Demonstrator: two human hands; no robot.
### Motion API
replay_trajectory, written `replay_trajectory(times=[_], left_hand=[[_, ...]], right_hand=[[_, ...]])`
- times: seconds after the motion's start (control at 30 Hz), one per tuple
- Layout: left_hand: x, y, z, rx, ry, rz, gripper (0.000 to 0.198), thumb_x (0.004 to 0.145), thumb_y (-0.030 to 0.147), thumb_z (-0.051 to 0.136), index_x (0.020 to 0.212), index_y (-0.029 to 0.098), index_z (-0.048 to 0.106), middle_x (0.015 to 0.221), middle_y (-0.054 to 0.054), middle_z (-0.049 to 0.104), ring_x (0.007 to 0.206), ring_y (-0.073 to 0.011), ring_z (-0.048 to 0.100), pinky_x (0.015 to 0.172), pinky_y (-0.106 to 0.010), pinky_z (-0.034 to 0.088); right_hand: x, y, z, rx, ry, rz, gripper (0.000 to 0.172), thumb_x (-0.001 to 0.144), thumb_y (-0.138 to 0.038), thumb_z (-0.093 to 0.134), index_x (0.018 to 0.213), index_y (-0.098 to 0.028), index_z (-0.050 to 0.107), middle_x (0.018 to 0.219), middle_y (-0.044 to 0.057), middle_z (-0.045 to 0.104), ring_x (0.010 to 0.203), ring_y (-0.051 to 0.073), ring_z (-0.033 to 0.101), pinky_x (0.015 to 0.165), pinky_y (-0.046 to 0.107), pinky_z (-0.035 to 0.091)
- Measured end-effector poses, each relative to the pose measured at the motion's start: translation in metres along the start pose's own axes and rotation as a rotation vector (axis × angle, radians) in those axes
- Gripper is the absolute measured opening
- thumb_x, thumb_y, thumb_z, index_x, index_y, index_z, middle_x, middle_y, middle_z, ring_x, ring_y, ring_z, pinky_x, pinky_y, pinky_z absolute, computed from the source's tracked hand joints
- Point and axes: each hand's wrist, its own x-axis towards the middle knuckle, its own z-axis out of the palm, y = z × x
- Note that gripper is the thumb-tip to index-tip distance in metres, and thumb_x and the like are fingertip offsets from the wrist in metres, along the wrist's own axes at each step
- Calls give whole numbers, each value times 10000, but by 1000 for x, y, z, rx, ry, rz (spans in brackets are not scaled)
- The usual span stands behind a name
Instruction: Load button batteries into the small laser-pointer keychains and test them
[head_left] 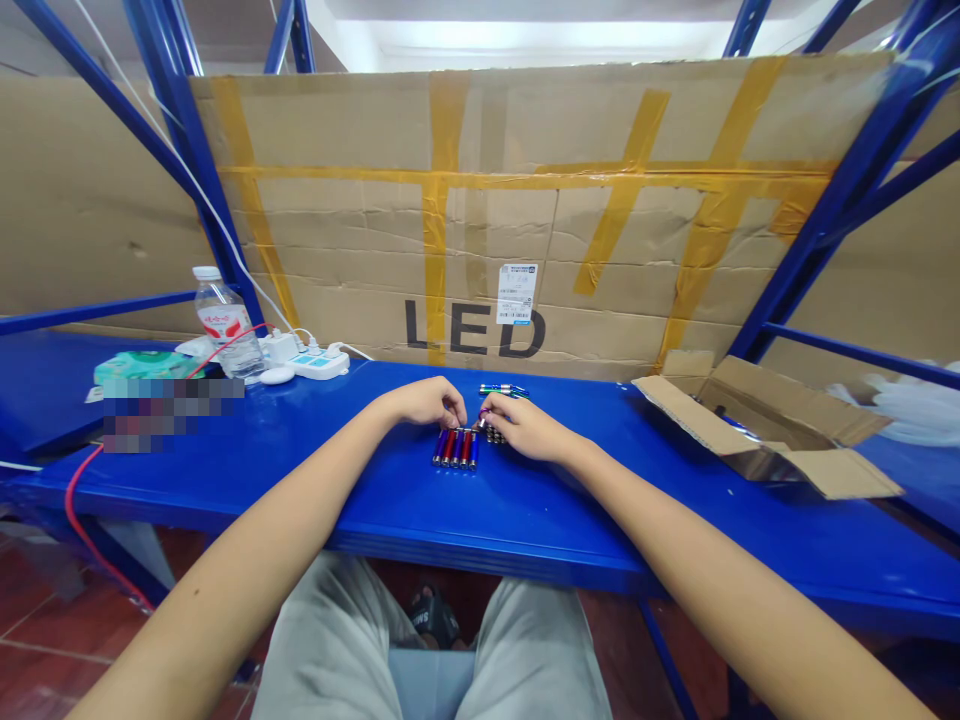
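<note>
A row of several red and blue metallic tubes (455, 449) lies side by side on the blue table. My left hand (430, 403) is bent over the upper end of the row, its fingers curled down; whether it grips anything is hidden. Just right of the row, my right hand (517, 424) has thumb and fingers pinched on a small shiny piece with a purple part (484, 412). Under its fingertips sits a cluster of small metallic pieces (495, 434). Behind the hands lie a few green and blue tubes (502, 390).
An open cardboard box (772, 415) stands at the right. To the left are a plastic bottle (225, 325), a white power strip (321, 362), a round white object (277, 376) and a green packet (139, 368). A cardboard sheet (360, 260) rises behind the table (525, 520).
</note>
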Motion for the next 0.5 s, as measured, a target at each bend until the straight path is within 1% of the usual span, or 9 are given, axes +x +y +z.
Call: replay_trajectory(times=[0.13, 0.23, 0.3, 0.37, 0.43, 0.47, 0.5], left_hand=[[1, -2, 0, -24, -3, 25, 183, 669, 177, 675, 839, 173, 740, 773, -13, 731, 704, -144, 636, 694, -245, 457], [0, -4, -1, -23, 48, 41, 163, 674, 163, 647, 811, 172, 735, 746, -9, 723, 697, -148, 633, 681, -247, 460], [0, -1, -1, -11, 138, 58, 146, 691, 162, 623, 796, 164, 725, 745, -17, 716, 704, -152, 628, 687, -257, 461], [0, 5, 3, 0, 265, 107, 148, 731, 189, 606, 829, 160, 713, 792, -28, 714, 745, -155, 627, 714, -265, 460], [0, 15, 10, 2, 390, 192, 188, 782, 240, 591, 919, 162, 692, 869, -40, 709, 807, -159, 624, 748, -273, 459], [0, 21, 14, -2, 432, 237, 219, 798, 260, 587, 973, 161, 674, 876, -41, 700, 812, -157, 618, 751, -275, 460], [1, 26, 19, -7, 449, 285, 241, 812, 269, 581, 1014, 159, 653, 878, -42, 692, 817, -154, 614, 750, -274, 461]], right_hand=[[0, 0, 0, 0, 3, 1, 155, 949, -271, 427, 936, -195, 561, 883, 46, 654, 804, 169, 581, 750, 304, 429], [-1, -2, -2, 1, 25, -1, 156, 947, -271, 428, 935, -197, 565, 883, 46, 666, 795, 170, 587, 741, 304, 428], [-1, -4, -5, 9, 67, 6, 147, 939, -258, 435, 925, -199, 569, 884, 43, 679, 794, 171, 595, 738, 305, 428], [-1, -6, -7, 51, 126, 21, 133, 927, -248, 448, 899, -199, 569, 878, 39, 696, 799, 173, 607, 742, 307, 432], [0, -5, -9, 134, 183, 40, 129, 919, -256, 460, 870, -196, 563, 848, 35, 707, 800, 175, 625, 752, 310, 443], [0, -4, -9, 186, 206, 51, 130, 915, -264, 466, 860, -194, 560, 822, 33, 707, 794, 176, 635, 754, 310, 451], [1, -2, -10, 236, 224, 61, 129, 909, -269, 472, 852, -191, 558, 794, 31, 704, 782, 176, 644, 754, 311, 459]])
